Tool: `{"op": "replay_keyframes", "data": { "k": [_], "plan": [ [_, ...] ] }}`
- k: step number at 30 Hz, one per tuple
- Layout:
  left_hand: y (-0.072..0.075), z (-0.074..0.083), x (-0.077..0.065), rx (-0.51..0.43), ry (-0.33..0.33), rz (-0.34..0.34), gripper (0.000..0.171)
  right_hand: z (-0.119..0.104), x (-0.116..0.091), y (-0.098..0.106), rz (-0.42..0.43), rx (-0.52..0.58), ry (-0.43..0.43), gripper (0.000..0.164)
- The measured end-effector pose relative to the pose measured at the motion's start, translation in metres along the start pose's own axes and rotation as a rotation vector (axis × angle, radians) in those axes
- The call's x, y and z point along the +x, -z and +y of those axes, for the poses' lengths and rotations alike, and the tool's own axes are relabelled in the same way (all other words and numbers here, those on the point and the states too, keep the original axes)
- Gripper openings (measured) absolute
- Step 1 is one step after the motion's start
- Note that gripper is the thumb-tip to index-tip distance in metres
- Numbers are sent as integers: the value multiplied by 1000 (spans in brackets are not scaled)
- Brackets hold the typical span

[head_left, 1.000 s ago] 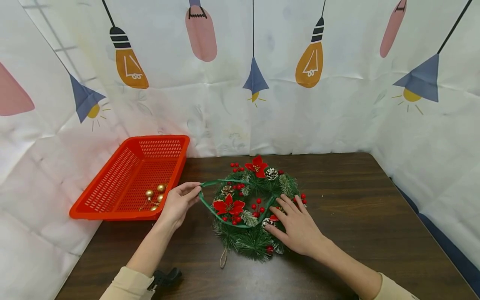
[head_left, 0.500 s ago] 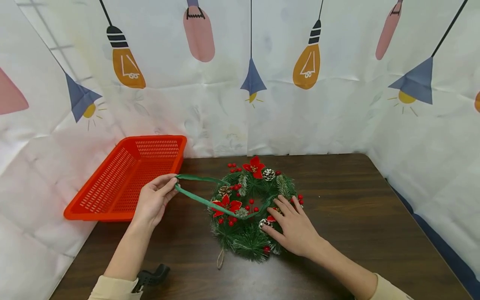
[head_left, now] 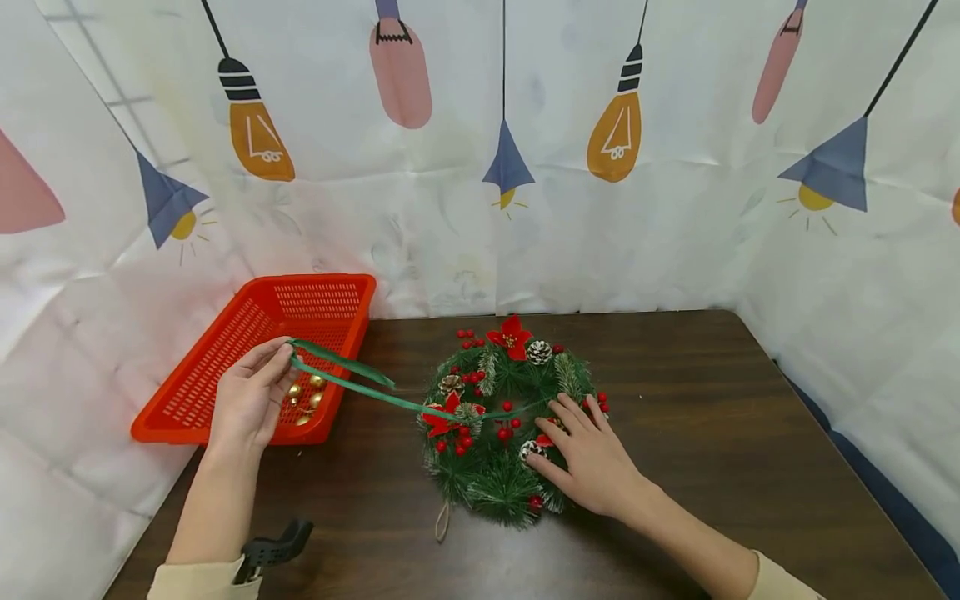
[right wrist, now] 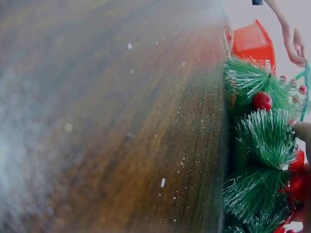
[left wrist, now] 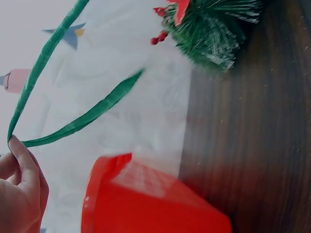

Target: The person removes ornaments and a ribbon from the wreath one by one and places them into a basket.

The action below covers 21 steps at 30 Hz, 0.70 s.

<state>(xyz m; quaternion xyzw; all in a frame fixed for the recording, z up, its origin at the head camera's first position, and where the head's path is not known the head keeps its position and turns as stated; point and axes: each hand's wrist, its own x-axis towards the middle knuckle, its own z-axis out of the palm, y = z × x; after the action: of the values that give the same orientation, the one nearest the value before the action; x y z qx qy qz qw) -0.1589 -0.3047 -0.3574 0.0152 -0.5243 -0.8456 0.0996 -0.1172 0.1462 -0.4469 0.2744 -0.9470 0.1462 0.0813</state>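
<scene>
High over the red basket, my left hand [head_left: 251,396] pinches a green ribbon [head_left: 352,386] between thumb and fingertips. One short end of the ribbon dangles free to the right; the longer strand stretches across to the wreath [head_left: 502,492]. Green pine sprigs, red poinsettias, red berries and pinecones make up this wreath, which lies flat on the table. My right hand [head_left: 588,454] rests on its right side with fingers spread, near a frosted pinecone [head_left: 532,450]. In the left wrist view the ribbon [left wrist: 43,58] loops from the fingertips. Where its far end meets the wreath is hard to see.
A red perforated basket [head_left: 255,292] stands at the back left, with several gold baubles [head_left: 317,382] inside. A twine loop [head_left: 442,522] sticks out of the wreath's lower edge. Behind the dark wooden table [head_left: 675,375] hangs a printed white cloth [head_left: 450,225].
My left hand has drawn the ribbon leftward from above the wreath to over the basket. One ribbon end has come free of the wreath. My right hand has stayed in place.
</scene>
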Motion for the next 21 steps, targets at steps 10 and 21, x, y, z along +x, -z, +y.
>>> {"op": "replay_keyframes", "data": {
  "k": [10, 21],
  "plan": [
    [15, 17, 6, -145, -53, 61, 18, -1, 1, 3, -7, 23, 8, 67],
    [31, 37, 16, -343, -56, 146, 15, -1, 0, 4, 2, 6, 10, 66]
  ]
}}
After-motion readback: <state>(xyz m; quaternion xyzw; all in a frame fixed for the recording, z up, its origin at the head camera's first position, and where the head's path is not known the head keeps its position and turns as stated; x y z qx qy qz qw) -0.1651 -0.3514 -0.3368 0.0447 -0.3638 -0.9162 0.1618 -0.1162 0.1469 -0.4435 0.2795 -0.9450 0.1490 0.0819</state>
